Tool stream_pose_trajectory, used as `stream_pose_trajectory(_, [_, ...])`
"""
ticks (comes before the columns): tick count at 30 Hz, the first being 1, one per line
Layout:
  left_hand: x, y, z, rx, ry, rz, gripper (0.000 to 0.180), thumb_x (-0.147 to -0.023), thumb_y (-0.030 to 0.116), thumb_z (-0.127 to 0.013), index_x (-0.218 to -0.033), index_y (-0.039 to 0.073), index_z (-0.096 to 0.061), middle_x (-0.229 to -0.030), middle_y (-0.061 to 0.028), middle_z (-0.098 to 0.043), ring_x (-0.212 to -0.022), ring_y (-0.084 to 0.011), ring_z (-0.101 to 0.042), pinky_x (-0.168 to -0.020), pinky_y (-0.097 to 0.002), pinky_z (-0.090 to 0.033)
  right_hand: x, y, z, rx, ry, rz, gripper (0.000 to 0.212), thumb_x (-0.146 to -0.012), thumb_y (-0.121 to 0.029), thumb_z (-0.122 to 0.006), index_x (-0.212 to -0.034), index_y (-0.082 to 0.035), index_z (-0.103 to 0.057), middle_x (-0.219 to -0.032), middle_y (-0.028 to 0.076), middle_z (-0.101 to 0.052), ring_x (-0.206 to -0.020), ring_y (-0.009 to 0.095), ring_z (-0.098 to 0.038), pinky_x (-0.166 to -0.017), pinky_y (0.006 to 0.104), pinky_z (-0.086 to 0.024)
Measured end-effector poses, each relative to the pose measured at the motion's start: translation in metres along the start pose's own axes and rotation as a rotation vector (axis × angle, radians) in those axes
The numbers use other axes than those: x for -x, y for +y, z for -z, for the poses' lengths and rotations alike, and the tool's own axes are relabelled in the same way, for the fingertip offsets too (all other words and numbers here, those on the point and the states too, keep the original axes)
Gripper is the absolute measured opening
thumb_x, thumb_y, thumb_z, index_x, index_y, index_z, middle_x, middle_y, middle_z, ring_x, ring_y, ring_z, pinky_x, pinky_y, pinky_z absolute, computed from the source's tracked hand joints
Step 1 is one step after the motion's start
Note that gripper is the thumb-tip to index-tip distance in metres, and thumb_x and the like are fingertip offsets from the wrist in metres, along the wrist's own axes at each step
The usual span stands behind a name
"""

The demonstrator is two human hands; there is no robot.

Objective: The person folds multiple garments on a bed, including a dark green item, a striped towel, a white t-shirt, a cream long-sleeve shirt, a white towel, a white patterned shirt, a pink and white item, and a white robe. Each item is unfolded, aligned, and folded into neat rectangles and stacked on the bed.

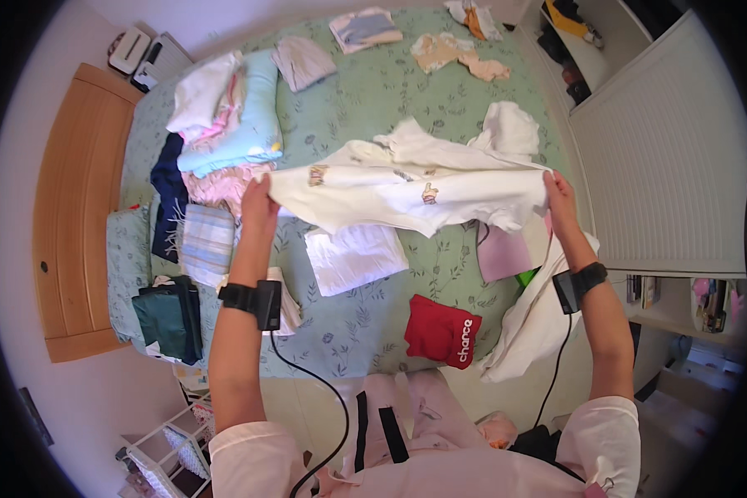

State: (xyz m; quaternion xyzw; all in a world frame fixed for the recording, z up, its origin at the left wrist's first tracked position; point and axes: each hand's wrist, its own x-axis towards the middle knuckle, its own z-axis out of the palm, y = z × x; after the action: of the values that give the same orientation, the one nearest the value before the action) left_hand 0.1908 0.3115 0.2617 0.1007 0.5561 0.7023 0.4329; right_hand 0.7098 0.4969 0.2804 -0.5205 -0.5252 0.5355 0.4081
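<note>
A white baby garment (365, 195) with small animal prints is stretched sideways over the bed (340, 332). My left hand (260, 206) pinches its left end, and my right hand (562, 199) grips the right end. The cloth sags between them and its far edge lies in loose folds. Below its near edge, a folded white cloth (357, 261) rests on the green leaf-patterned sheet. Nearer to me lies a folded red garment (441, 330) with white lettering. Partly under the held cloth, on the right, is a mauve piece (503, 253).
Folded piles line the left side: a light blue quilt (253, 116), a striped cloth (207, 241) and dark green clothes (170, 319). A long white cloth (523, 332) hangs over the bed's near right edge. Beige baby clothes (440, 54) lie far off. A white cabinet (664, 158) stands right.
</note>
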Motion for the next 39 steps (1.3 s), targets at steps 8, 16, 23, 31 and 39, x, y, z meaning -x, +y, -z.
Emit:
stream_pose_trajectory(8, [0.105, 0.169, -0.003, -0.096, -0.105, -0.198, 0.025, -0.094, 0.018, -0.048, -0.113, 0.002, -0.052, -0.102, -0.0082, -0.062, -0.091, -0.0169, -0.061, -0.081, -0.0299, -0.048, 0.036, -0.134, 0.048, 0.12, -0.146, 0.089, 0.023, -0.092, -0.022, -0.052, -0.095, -0.002, -0.061, -0.082, -0.004, -0.059, -0.072, 0.004, -0.051, -0.064, 0.0202, -0.041])
stream_pose_trajectory(16, [0.2, 0.262, -0.109, -0.198, -0.366, -0.379, 0.032, -0.088, 0.011, -0.056, -0.118, 0.0, -0.05, -0.097, -0.0086, -0.062, -0.083, -0.0132, -0.06, -0.074, -0.0244, -0.048, 0.095, -0.207, -0.011, 0.781, -0.754, 0.283, 0.017, -0.081, -0.013, -0.063, -0.094, -0.003, -0.061, -0.078, 0.002, -0.062, -0.072, 0.011, -0.056, -0.067, 0.0249, -0.045])
stream_pose_trajectory(23, [0.302, 0.335, -0.19, -0.777, -0.681, -0.665, 0.023, -0.088, 0.01, -0.056, -0.108, -0.002, -0.058, -0.091, -0.0033, -0.063, -0.08, -0.0076, -0.058, -0.071, -0.0229, -0.047, 0.191, -0.417, -0.153, 0.416, -0.564, 1.256, 0.067, -0.076, -0.016, -0.068, -0.135, -0.011, -0.036, -0.121, 0.007, -0.051, -0.106, 0.02, -0.05, -0.09, 0.0315, -0.04])
stream_pose_trajectory(31, [0.351, 0.362, -0.098, -0.537, -0.683, -0.649, 0.019, -0.088, 0.009, -0.056, -0.105, 0.002, -0.054, -0.085, -0.0036, -0.064, -0.076, -0.0038, -0.056, -0.066, -0.0186, -0.045, 0.277, -0.497, -0.248, 0.732, -1.001, 1.004, 0.021, -0.078, -0.015, -0.068, -0.092, 0.0, -0.062, -0.074, 0.005, -0.061, -0.068, 0.016, -0.054, -0.067, 0.0293, -0.045])
stream_pose_trajectory(39, [0.315, 0.27, 0.062, -0.973, -0.795, -0.448, 0.053, -0.066, 0.02, -0.079, -0.112, 0.003, -0.059, -0.095, -0.0082, -0.066, -0.09, -0.0139, -0.06, -0.081, -0.0292, -0.046, 0.311, -0.496, -0.25, 0.685, -0.73, 1.401, 0.014, -0.081, -0.015, -0.061, -0.083, -0.002, -0.06, -0.069, 0.015, -0.058, -0.062, 0.03, -0.055, -0.061, 0.0355, -0.044])
